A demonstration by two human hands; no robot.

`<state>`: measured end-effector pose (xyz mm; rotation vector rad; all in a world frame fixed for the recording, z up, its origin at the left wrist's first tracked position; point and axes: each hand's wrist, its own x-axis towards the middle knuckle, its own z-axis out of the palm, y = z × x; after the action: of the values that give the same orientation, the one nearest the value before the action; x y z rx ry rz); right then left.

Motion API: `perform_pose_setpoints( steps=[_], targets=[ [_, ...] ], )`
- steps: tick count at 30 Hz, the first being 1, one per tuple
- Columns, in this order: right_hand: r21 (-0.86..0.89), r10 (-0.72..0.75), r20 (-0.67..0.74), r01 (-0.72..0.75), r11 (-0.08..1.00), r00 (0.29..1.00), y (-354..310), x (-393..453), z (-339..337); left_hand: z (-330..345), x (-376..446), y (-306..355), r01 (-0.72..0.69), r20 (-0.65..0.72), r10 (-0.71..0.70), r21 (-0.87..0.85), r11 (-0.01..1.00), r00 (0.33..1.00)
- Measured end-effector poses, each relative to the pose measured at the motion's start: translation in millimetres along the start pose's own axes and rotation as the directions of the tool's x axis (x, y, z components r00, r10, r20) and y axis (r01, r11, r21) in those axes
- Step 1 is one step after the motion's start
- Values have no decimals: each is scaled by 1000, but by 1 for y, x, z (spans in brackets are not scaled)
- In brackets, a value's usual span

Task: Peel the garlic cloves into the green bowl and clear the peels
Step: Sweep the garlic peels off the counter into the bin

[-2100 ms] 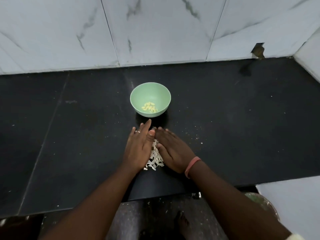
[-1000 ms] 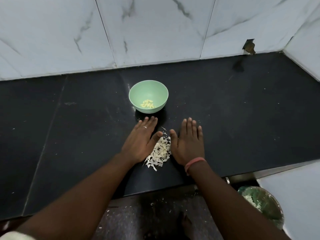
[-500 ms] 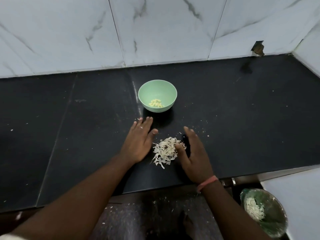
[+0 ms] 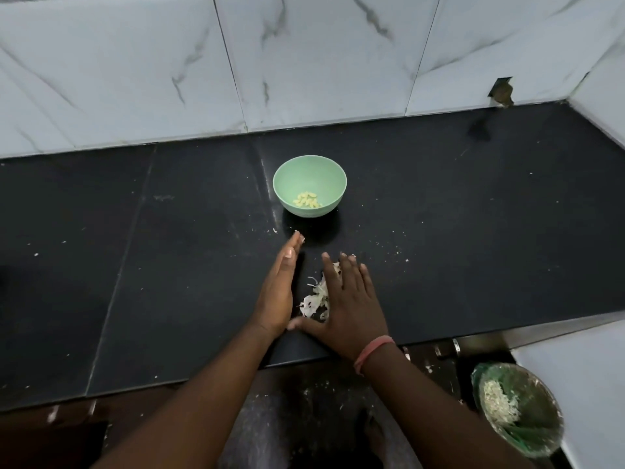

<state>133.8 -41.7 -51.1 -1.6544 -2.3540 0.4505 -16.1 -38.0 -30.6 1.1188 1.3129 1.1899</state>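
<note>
The green bowl [image 4: 309, 184] stands on the black counter and holds several peeled garlic cloves [image 4: 307, 200]. In front of it lies a small heap of white garlic peels [image 4: 314, 299]. My left hand [image 4: 279, 292] stands on its edge just left of the heap, fingers straight. My right hand [image 4: 348, 299] lies flat, palm down, over the right part of the heap, fingers spread, thumb reaching toward my left wrist. Part of the peels is hidden under that hand.
Small peel crumbs speckle the black counter [image 4: 169, 265] around the bowl. Below the counter's front edge at the lower right stands a green-lined bin [image 4: 517, 414] with peels in it. Marble wall tiles close the back and right side.
My left hand has turned from flat onto its edge beside the peels. My right hand has come over the heap and flattened on it, covering much of it. The bowl has not moved.
</note>
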Motion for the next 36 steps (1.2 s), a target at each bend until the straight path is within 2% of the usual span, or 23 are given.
perform_pose_setpoints(
  steps=[2, 4, 7, 9, 13, 19, 24, 27, 29, 31, 33, 36],
  targets=[
    [7, -29, -55, 30, 1000, 998, -4, 4, 1, 5, -2, -3, 25, 44, -24, -16, 1000, 999],
    [-58, -113, -96, 108, 992, 989, -4, 8, 1, 9, -1, -1, 37, 60, -33, -70, 997, 998],
    [-121, -199, -175, 179, 976, 964, 1, 18, 2, 8, 3, 6, 57, -56, -70, -209, 976, 996],
    [-129, -198, -206, 174, 976, 958, 4, 31, 0, 11, 5, 6, 36, -141, -64, -190, 981, 988],
    [-157, -242, -154, 218, 963, 958, 16, 52, -9, 31, 11, 5, 49, -155, -74, -161, 986, 985],
    [-187, -90, 10, 90, 978, 996, 45, 60, -38, 50, 20, 6, 35, -180, -62, -147, 989, 982],
    [-216, 79, -34, -85, 973, 996, 50, 56, -43, 39, 12, 5, 30, -196, -24, 28, 999, 980],
    [-223, 116, 28, -107, 969, 993, 46, 53, -47, 34, 2, 9, 29, -197, 1, 149, 988, 980],
    [-119, 189, 40, -184, 976, 981, 49, 54, -55, 37, -2, 11, 34, -217, 1, 156, 987, 976],
    [173, 329, -46, -317, 933, 943, 54, 54, -67, 43, -5, 13, 39, -245, 2, 165, 986, 970],
    [526, 515, -116, -388, 757, 849, 57, 51, -76, 49, -3, 15, 21, -253, 30, 198, 980, 967],
    [839, 697, -27, -362, 406, 717, 59, 41, -83, 57, 4, 14, -38, -241, 118, 312, 949, 963]
  ],
)
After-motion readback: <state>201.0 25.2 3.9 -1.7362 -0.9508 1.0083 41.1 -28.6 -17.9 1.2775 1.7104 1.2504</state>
